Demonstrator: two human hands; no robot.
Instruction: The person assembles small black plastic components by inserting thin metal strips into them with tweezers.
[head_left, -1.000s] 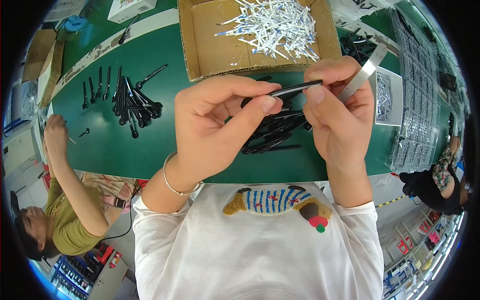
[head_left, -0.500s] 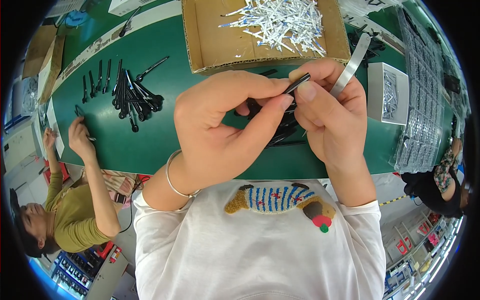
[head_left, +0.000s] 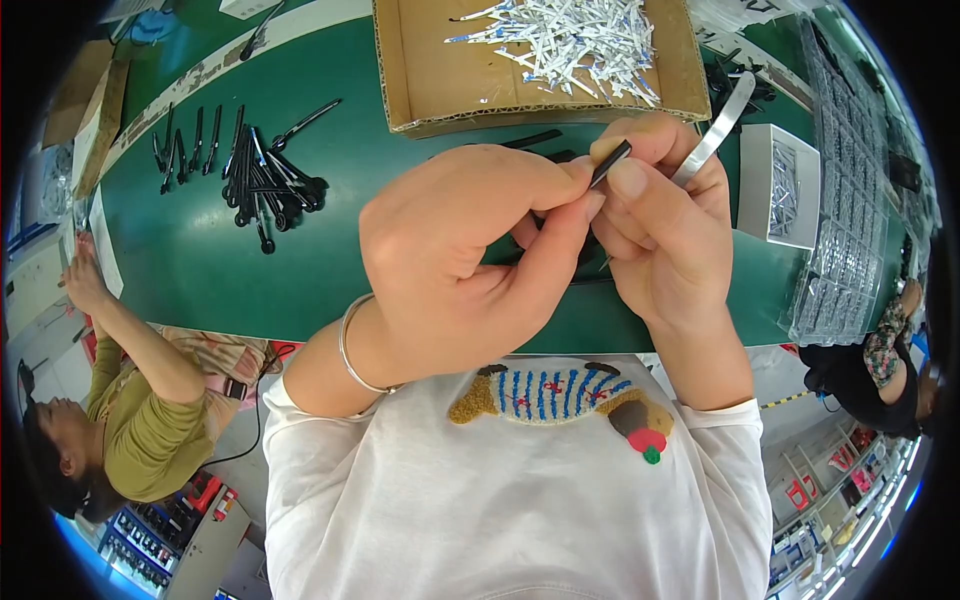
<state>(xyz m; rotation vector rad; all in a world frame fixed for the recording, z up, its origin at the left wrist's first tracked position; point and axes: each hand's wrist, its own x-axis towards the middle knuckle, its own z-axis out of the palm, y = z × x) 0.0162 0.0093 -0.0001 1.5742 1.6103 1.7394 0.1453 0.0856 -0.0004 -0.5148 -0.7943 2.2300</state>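
Observation:
My left hand pinches a slim black rod-shaped part between thumb and fingertips. My right hand grips the same part from the other side, its thumb and forefinger close around the upper end. Tucked within my right hand is a flat silver metal tool, seemingly tweezers, its broad end sticking up past the knuckles. A thin point shows below that hand's fingers. Behind and beneath both hands lie more black parts, mostly hidden.
A cardboard box holds many small white strips. Black parts with round ends lie piled at left, several more in a row. At right stand a white box of metal pins and clear trays. A co-worker sits at left.
My hands keep their pinch on the black part with only a slight shift. At left, the co-worker's hand has drawn back off the table, and another black part stands at the row's far-left end.

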